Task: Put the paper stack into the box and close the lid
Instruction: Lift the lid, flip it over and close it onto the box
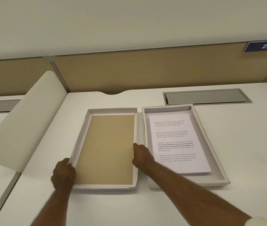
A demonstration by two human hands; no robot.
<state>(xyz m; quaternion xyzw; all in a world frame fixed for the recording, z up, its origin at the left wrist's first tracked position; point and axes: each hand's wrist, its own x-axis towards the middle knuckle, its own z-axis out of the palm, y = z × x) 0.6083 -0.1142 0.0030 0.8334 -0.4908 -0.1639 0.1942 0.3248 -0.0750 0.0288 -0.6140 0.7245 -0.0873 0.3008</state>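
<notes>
A stack of printed white paper point(178, 142) lies flat inside the shallow white box point(217, 162) on the right of the desk. To its left the lid point(113, 110) lies upside down, its brown inner face up. My left hand point(63, 172) grips the lid's left rim near the front corner. My right hand point(140, 154) grips the lid's right rim at mid-length, between the lid and the box. The lid rests on the desk.
The white desk point(145, 206) is backed by a tan partition point(145, 70) bearing a blue "214" sign point(265, 46). A grey cable hatch point(206, 96) sits behind the box. A white curved divider point(25, 121) rises at the left.
</notes>
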